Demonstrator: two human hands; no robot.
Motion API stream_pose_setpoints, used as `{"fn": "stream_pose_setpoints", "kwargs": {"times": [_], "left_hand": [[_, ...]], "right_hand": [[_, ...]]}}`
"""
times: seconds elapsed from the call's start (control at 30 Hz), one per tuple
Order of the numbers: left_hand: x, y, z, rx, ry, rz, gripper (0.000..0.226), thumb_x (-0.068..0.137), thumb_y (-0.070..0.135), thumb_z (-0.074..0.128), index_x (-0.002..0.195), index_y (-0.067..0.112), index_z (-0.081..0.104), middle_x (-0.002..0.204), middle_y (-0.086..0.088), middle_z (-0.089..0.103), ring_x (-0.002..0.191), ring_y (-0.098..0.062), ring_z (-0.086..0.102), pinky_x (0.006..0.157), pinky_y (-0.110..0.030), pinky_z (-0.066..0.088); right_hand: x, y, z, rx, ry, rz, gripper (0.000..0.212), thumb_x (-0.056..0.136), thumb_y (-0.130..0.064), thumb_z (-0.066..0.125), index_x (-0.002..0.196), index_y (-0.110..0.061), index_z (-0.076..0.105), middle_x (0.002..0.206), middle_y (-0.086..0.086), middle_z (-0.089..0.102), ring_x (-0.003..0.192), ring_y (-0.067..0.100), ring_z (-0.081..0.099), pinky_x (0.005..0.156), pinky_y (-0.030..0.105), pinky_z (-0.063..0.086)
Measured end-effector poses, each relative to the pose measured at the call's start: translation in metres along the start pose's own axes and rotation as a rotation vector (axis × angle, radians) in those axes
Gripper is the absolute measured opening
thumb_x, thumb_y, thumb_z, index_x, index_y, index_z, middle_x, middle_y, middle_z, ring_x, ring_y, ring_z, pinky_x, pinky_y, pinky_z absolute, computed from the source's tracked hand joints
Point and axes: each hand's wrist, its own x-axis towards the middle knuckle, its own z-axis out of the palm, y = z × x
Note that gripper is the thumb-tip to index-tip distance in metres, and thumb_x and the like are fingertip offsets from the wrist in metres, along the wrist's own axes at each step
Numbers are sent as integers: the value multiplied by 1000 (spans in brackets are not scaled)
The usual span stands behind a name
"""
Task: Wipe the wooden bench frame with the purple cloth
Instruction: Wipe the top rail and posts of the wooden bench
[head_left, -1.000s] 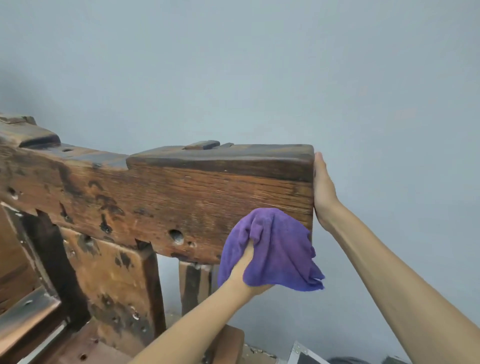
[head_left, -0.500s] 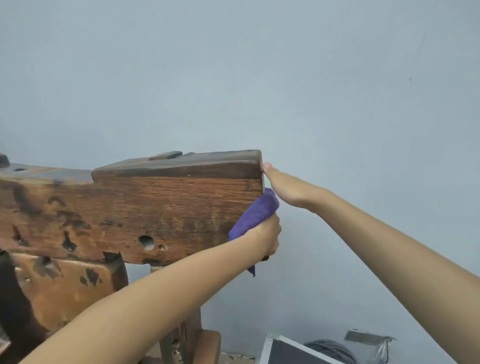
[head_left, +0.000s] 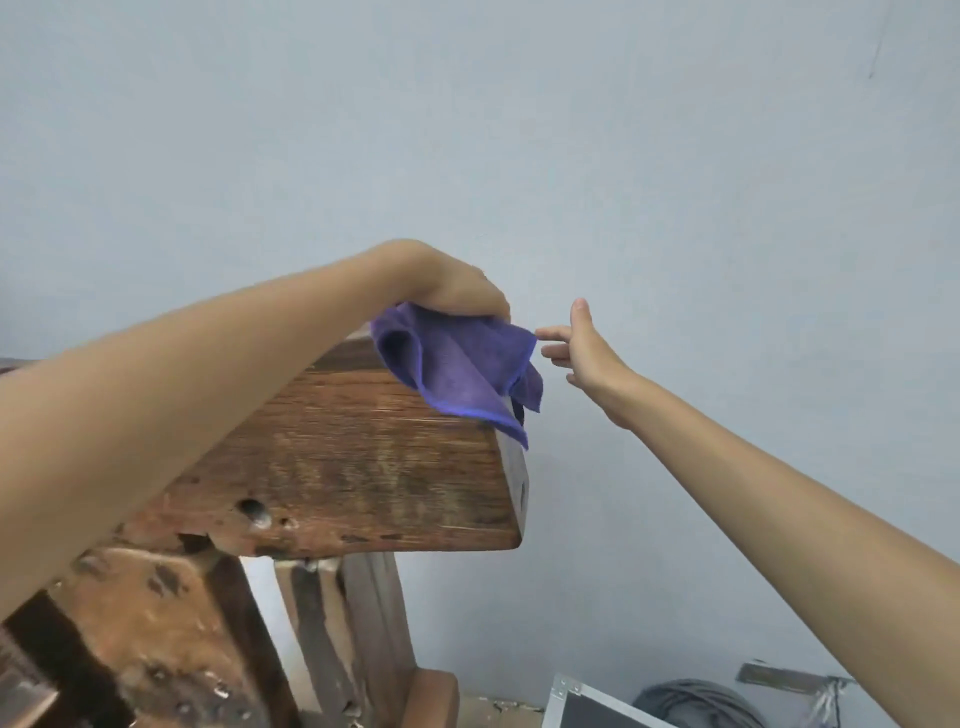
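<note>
The wooden bench frame is a thick, worn brown beam on dark legs, ending at centre frame. My left hand is above the beam's right end, shut on the purple cloth. The cloth hangs from my fingers over the top corner and end face of the beam. My right hand is just right of the beam end, off the wood, fingers apart, with one fingertip at the cloth's right corner.
A pale blue wall fills the background close behind the beam. On the floor at the lower right lie a metal-edged dark case, a grey coil of cable and a taped scrap. The bench legs stand below the beam.
My left hand has risen with the cloth from the beam's end face to above its top corner. My right hand has come off the beam end and now hovers beside the cloth.
</note>
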Motion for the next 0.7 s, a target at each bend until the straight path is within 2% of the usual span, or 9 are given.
{"fn": "stream_pose_setpoints", "kwargs": {"times": [0.03, 0.1, 0.2, 0.27, 0.37, 0.43, 0.53, 0.6, 0.7], "left_hand": [[3, -8, -1, -84, -37, 5, 64, 73, 65, 43, 126, 38, 65, 137, 9, 63, 126, -22, 59, 114, -46, 38], [5, -33, 8, -254, 28, 48, 54, 78, 73, 40, 119, 49, 67, 130, 19, 66, 123, -12, 60, 114, -42, 35], [13, -63, 16, -411, 305, -68, 45, 84, 73, 44, 80, 42, 75, 85, 19, 76, 84, -13, 72, 83, -32, 44], [7, -89, 19, -391, 371, -175, 44, 87, 67, 47, 69, 35, 72, 75, 17, 74, 74, -15, 69, 71, -28, 39], [-3, -113, 21, -414, 227, -220, 44, 98, 59, 40, 90, 35, 77, 94, 15, 78, 90, -10, 72, 86, -32, 44], [-3, -114, 21, -377, 251, -219, 45, 101, 55, 37, 104, 33, 75, 111, 12, 74, 107, -13, 67, 101, -38, 41], [-6, -105, 21, -395, 217, -265, 49, 99, 63, 32, 114, 39, 72, 123, 15, 69, 113, -8, 62, 108, -38, 34], [-11, -97, 21, -453, 207, -253, 51, 98, 66, 32, 118, 41, 71, 126, 18, 67, 115, -5, 61, 113, -37, 33], [-11, -75, 28, -416, 253, -61, 49, 102, 61, 28, 136, 43, 59, 145, 21, 55, 134, -4, 49, 122, -39, 24]], "right_hand": [[7, 3, 2, 61, -26, 8, 84, 102, -65, -2, 137, -23, 63, 139, 10, 60, 137, 23, 50, 121, 45, 30], [13, 3, 11, 154, -47, -9, 82, 103, -63, -1, 129, -21, 65, 130, 10, 64, 128, 22, 56, 114, 41, 39], [24, 5, 26, 229, -103, -50, 76, 105, -61, 2, 112, -24, 68, 117, 5, 70, 112, 15, 65, 96, 33, 48], [26, 3, 41, 241, -147, -75, 71, 106, -60, 3, 103, -30, 68, 111, 0, 73, 104, 9, 67, 90, 31, 50], [25, 2, 58, 239, -168, -178, 70, 106, -58, 6, 112, -29, 70, 118, -3, 74, 115, 14, 64, 106, 40, 47], [21, -2, 65, 236, -145, -242, 64, 106, -56, 12, 116, -31, 70, 121, -7, 73, 120, 15, 62, 112, 43, 43], [17, -17, 64, 274, -48, -367, 47, 108, -46, 27, 126, -29, 66, 133, -11, 66, 129, 11, 56, 117, 42, 39], [18, -39, 54, 308, -4, -445, 43, 108, -41, 31, 131, -28, 65, 137, -13, 63, 132, 6, 53, 116, 36, 38], [17, -79, 32, 259, -78, -529, 45, 107, -39, 33, 116, -25, 75, 121, -16, 72, 116, -2, 63, 99, 25, 41]]}}
